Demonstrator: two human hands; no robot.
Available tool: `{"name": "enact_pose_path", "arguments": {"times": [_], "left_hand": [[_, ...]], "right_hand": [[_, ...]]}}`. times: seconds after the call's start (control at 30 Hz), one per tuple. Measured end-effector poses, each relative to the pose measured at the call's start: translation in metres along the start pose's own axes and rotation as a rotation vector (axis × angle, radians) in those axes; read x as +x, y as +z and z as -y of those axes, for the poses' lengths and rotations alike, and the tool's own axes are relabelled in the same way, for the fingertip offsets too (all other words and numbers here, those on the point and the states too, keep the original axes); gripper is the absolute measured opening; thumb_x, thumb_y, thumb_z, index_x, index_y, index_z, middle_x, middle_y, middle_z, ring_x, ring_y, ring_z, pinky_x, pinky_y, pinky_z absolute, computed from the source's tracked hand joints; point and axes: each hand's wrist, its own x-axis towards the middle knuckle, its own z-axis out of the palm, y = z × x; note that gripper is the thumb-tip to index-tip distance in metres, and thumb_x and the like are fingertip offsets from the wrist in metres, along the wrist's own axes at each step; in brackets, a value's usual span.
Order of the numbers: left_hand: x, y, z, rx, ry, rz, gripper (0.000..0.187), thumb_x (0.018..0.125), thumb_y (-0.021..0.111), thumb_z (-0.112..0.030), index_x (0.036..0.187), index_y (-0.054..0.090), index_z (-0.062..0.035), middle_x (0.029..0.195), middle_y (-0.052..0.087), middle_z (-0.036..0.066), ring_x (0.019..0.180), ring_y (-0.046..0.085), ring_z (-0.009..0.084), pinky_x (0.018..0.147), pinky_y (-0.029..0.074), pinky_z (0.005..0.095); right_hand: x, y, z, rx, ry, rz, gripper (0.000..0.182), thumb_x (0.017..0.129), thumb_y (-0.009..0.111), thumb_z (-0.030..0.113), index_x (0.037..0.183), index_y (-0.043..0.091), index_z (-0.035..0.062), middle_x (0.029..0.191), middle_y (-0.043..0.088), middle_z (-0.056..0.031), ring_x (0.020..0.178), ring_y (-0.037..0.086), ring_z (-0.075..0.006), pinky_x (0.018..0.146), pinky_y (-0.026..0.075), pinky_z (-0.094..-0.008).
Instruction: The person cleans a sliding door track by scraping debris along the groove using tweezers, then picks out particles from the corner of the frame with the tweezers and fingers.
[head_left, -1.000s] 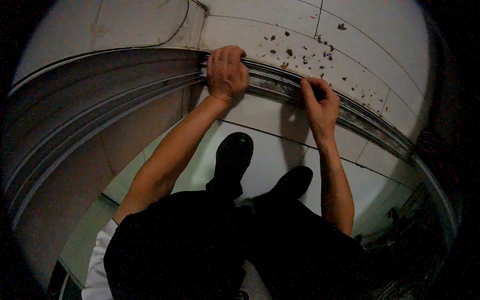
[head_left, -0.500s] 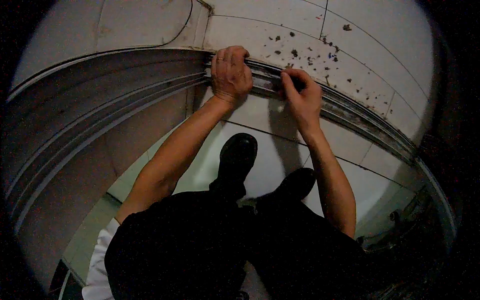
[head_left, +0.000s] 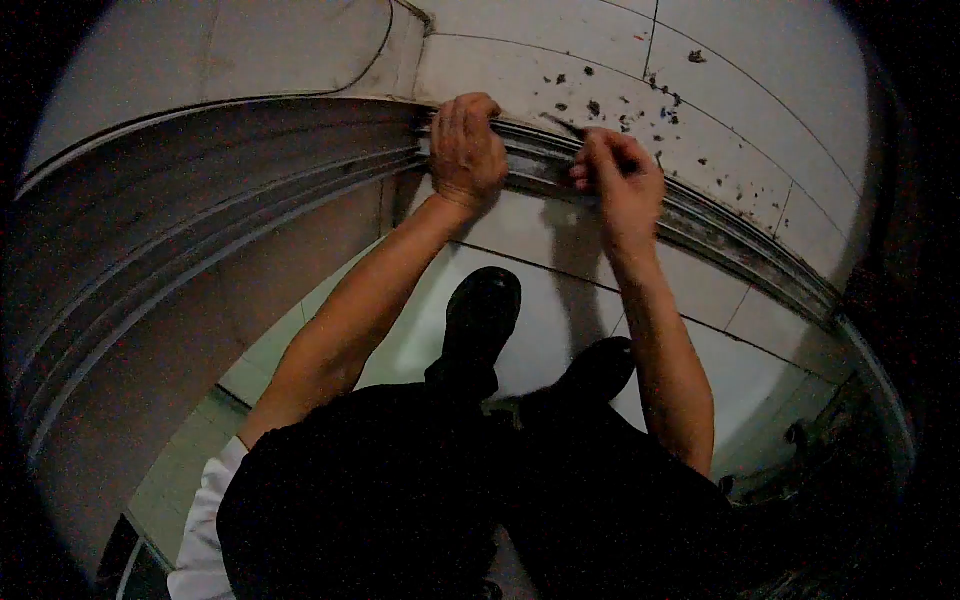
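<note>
A grooved metal track (head_left: 735, 240), dirty along its channels, curves across the floor in front of me. My left hand (head_left: 467, 150) is closed over the track near its left end, with the fingers bent over the far edge. To its right, my right hand (head_left: 625, 185) is raised over the track in a pinch. A thin dark strip (head_left: 565, 125) sticks out from its fingertips toward the upper left, over the far side of the track. Its exact kind does not show.
Dark crumbs of dirt (head_left: 594, 107) lie scattered on the white tiles (head_left: 740, 110) beyond the track. A large grey panel (head_left: 200, 210) with ridged edges stands at the left. My two black shoes (head_left: 483, 310) are on the near tiles.
My right hand has lifted slightly and moved right, and the dark strip now shows beyond its fingertips. My left hand keeps its place on the track.
</note>
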Motion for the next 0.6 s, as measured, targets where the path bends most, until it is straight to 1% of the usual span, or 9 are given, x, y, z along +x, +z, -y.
{"name": "enact_pose_path", "arguments": {"times": [0.03, 0.07, 0.17, 0.27, 0.33, 0.43, 0.5, 0.57, 0.6], "left_hand": [[-0.001, -0.001, 0.0, -0.005, -0.007, 0.007, 0.04, 0.074, 0.056, -0.002, 0.114, 0.055, -0.005, 0.112, 0.06, 0.016, 0.102, 0.057, 0.0379, 0.091, 0.045, 0.0497], [-0.001, -0.001, -0.001, 0.002, -0.024, 0.018, 0.04, 0.074, 0.056, -0.001, 0.114, 0.054, -0.005, 0.113, 0.059, 0.016, 0.103, 0.057, 0.0382, 0.091, 0.044, 0.0503], [0.0, 0.001, -0.002, 0.013, -0.043, 0.023, 0.04, 0.075, 0.057, -0.001, 0.114, 0.054, -0.0051, 0.115, 0.058, 0.017, 0.105, 0.056, 0.039, 0.093, 0.044, 0.052], [-0.001, 0.0, -0.003, 0.022, -0.016, -0.026, 0.038, 0.076, 0.057, -0.002, 0.114, 0.054, -0.0049, 0.113, 0.058, 0.018, 0.104, 0.056, 0.0401, 0.093, 0.043, 0.0533], [0.005, -0.001, -0.005, 0.029, 0.015, -0.069, 0.036, 0.079, 0.055, -0.001, 0.115, 0.055, -0.0045, 0.11, 0.059, 0.018, 0.1, 0.056, 0.0413, 0.09, 0.043, 0.0538], [0.004, -0.017, -0.029, -0.036, 0.025, -0.139, 0.025, 0.084, 0.056, 0.0, 0.109, 0.059, -0.0046, 0.11, 0.06, 0.016, 0.101, 0.057, 0.039, 0.091, 0.045, 0.0484], [-0.008, -0.039, -0.073, -0.298, -0.108, 0.041, 0.014, 0.095, 0.058, -0.006, 0.109, 0.063, -0.003, 0.103, 0.061, 0.014, 0.097, 0.059, 0.0306, 0.087, 0.048, 0.0427], [-0.021, -0.046, -0.125, -0.804, -0.587, 0.338, 0.022, 0.105, 0.057, -0.023, 0.111, 0.066, -0.0033, 0.098, 0.063, 0.009, 0.093, 0.06, 0.0201, 0.084, 0.049, 0.0383], [-0.025, -0.045, -0.14, -0.992, -0.915, 0.44, 0.03, 0.106, 0.056, -0.033, 0.113, 0.066, -0.0052, 0.098, 0.063, 0.006, 0.091, 0.057, 0.0167, 0.082, 0.047, 0.034]], "right_hand": [[0.003, -0.01, 0.002, 0.061, 0.01, -0.04, 0.024, 0.102, 0.069, 0.021, 0.111, 0.073, -0.0011, 0.088, 0.074, -0.007, 0.075, 0.067, -0.0121, 0.068, 0.053, -0.0291], [0.008, -0.027, -0.002, -0.287, -0.177, -0.075, 0.024, 0.101, 0.07, 0.021, 0.11, 0.073, -0.0013, 0.09, 0.075, -0.0086, 0.078, 0.069, -0.0144, 0.072, 0.055, -0.031], [0.006, -0.048, 0.001, -0.522, -0.323, -0.147, 0.025, 0.1, 0.07, 0.022, 0.109, 0.073, -0.0015, 0.091, 0.076, -0.0098, 0.081, 0.071, -0.0166, 0.075, 0.057, -0.0327], [-0.008, -0.057, 0.006, -0.683, -0.405, -0.118, 0.022, 0.099, 0.07, 0.018, 0.108, 0.073, -0.0015, 0.093, 0.075, -0.0149, 0.082, 0.073, -0.0236, 0.078, 0.057, -0.0351], [-0.02, -0.061, 0.013, -0.71, -0.49, -0.147, 0.02, 0.098, 0.07, 0.016, 0.108, 0.072, -0.0011, 0.095, 0.075, -0.0173, 0.083, 0.073, -0.0274, 0.078, 0.058, -0.036], [-0.045, -0.056, 0.022, -0.685, -0.633, -0.193, 0.018, 0.096, 0.071, 0.011, 0.11, 0.072, 0.0004, 0.097, 0.073, -0.018, 0.084, 0.073, -0.0303, 0.075, 0.058, -0.0355], [-0.065, -0.053, 0.027, -0.707, -0.723, -0.154, 0.019, 0.095, 0.072, 0.009, 0.112, 0.071, 0.0017, 0.097, 0.073, -0.0168, 0.084, 0.073, -0.03, 0.072, 0.058, -0.0344], [-0.076, -0.053, 0.026, -0.811, -0.8, -0.101, 0.023, 0.092, 0.073, 0.004, 0.115, 0.069, 0.0029, 0.092, 0.07, -0.0146, 0.078, 0.071, -0.0284, 0.066, 0.057, -0.0351], [-0.079, -0.052, 0.02, -0.832, -0.875, -0.084, 0.024, 0.092, 0.072, 0.002, 0.116, 0.069, 0.0021, 0.091, 0.069, -0.0147, 0.075, 0.07, -0.0277, 0.065, 0.056, -0.0354]]}}
